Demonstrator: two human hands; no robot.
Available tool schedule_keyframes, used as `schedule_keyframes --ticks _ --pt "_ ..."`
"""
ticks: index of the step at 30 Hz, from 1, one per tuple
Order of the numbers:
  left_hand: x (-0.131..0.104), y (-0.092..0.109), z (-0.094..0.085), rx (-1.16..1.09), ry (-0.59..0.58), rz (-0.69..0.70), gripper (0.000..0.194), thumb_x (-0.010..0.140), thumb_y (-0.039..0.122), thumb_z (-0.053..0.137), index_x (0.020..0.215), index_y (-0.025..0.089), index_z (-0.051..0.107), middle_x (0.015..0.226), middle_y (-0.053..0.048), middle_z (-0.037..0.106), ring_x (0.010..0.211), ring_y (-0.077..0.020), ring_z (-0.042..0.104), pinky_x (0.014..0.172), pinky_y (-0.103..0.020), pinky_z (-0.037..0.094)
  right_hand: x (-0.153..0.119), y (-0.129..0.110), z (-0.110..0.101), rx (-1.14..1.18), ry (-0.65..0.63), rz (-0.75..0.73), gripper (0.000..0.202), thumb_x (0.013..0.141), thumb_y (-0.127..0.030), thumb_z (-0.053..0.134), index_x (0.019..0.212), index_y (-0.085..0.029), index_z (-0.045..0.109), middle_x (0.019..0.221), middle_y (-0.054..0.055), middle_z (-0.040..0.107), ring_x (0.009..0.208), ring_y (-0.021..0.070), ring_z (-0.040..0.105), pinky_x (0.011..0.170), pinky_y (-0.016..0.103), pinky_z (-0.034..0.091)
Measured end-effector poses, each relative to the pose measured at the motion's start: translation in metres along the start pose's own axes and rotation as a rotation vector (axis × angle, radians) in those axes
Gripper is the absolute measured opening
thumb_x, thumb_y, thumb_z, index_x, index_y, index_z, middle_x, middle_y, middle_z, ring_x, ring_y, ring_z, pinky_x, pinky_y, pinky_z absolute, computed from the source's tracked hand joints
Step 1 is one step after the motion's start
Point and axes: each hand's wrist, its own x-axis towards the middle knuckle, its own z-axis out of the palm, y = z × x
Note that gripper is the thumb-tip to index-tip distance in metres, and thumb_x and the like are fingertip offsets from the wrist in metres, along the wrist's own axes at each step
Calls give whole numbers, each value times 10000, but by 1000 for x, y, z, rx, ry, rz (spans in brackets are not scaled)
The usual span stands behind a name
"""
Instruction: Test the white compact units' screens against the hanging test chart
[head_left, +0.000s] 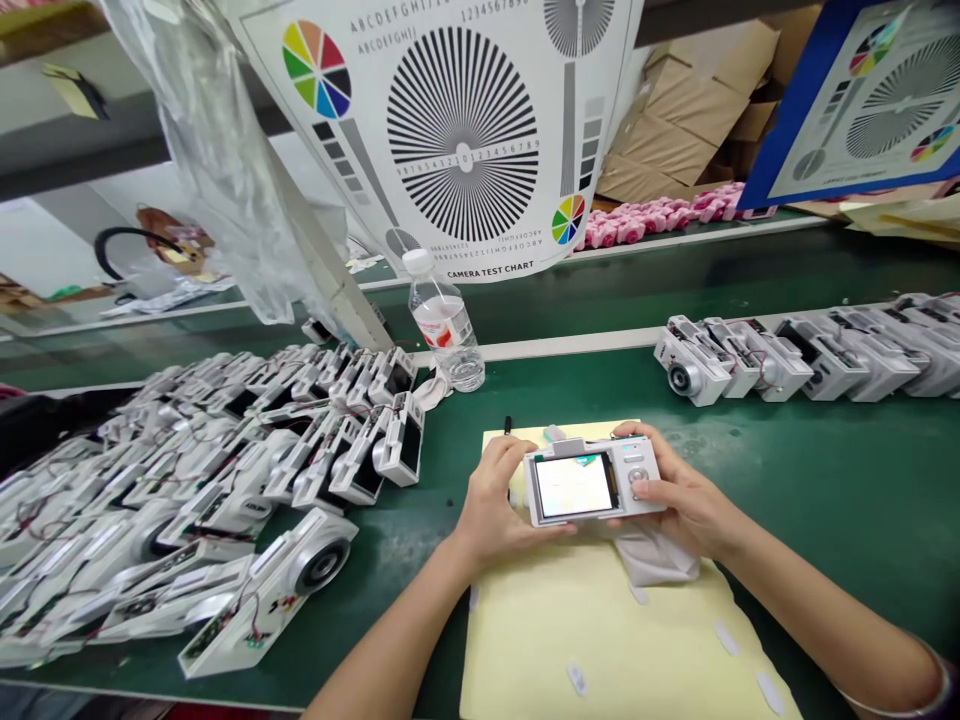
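Observation:
A white digital camera (576,487) is held up between both hands, its lit screen facing me and showing a mostly white picture. My left hand (499,500) grips its left end, thumb below and fingers over the top edge. My right hand (686,500) wraps the right end, with the thumb on the round button pad. Beneath the hands lies a pale yellow sheet (600,640) with small white pieces on it. A crumpled grey-white cloth or bag (656,560) sits just under the right hand.
Many opened white cameras (247,480) with loose wires crowd the left side. Another row of cameras (810,355) stands at the right. A water bottle (446,325) stands behind, below a hanging camera test chart (465,130). Pink items (652,222) lie farther back.

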Motion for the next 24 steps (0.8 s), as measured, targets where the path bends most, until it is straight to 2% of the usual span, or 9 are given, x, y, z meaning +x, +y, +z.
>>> schedule_keyframes --ticks 17,24 --pt "3 1 -1 -10 2 10 623 529 559 710 967 180 483 896 -61 550 825 -208 533 720 -335 455 1 -1 2 -51 57 15 465 697 -231 635 1065 -303 360 1026 24 532 848 192 607 653 352 553" --pt "3 1 1 2 -45 -38 611 542 548 704 975 183 475 897 -65 548 822 -223 544 706 -367 478 1 -1 -1 -45 51 25 459 724 -192 612 1083 -322 359 1064 15 510 927 196 584 680 352 560"
